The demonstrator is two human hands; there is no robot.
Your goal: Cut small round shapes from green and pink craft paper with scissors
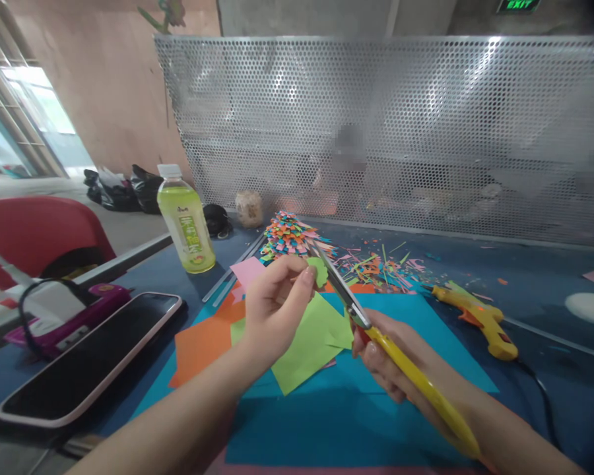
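Observation:
Between thumb and fingers, my left hand [280,300] pinches a small green paper piece [319,271] with a scalloped edge. My right hand [393,353] grips yellow-handled scissors [359,313], their blades pointing up and left, close beside that piece. Whether the blades touch it I cannot tell. Below my hands lie a light green paper sheet [301,353], an orange sheet [202,346] and large blue sheets [287,429]. Behind them stands a cone-shaped pile of multicoloured paper bits [290,234].
Thin paper scraps [381,267] are strewn behind the blue sheets. A yellow glue gun [478,320] with a cord lies right. At left are a green drink bottle [187,224], a phone [94,363] and a purple power strip [72,330]. A perforated metal panel [376,132] closes off the back.

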